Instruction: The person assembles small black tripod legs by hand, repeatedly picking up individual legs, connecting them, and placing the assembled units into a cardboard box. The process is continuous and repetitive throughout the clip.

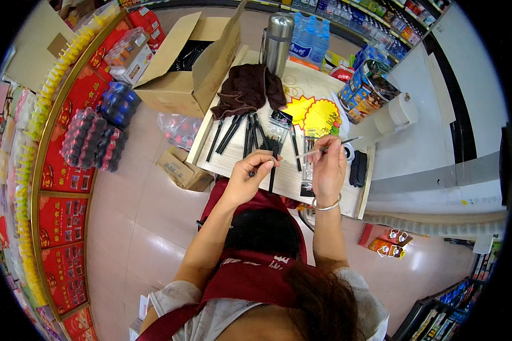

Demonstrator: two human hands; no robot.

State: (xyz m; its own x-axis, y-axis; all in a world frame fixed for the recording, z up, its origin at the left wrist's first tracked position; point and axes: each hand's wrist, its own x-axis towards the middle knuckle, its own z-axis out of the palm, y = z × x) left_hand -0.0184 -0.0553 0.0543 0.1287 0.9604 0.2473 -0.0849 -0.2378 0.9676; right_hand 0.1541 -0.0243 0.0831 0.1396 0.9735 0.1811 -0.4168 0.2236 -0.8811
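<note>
- A slim, pale, dark-tipped, seemingly plastic rod (308,153) was pinched by the right hand (329,173); steadiness was needed.
- Fingers of the left hand (247,179) were pressed together; contents could not be told.

Bright light glares off the tiled floor (148,227); fisheye curvature bows the red display stand (64,219); rim detail seems soft.

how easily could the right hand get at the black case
Probably yes: the black case lies just right of the right hand with nothing visible between, though that hand holds a thin stick.
</note>
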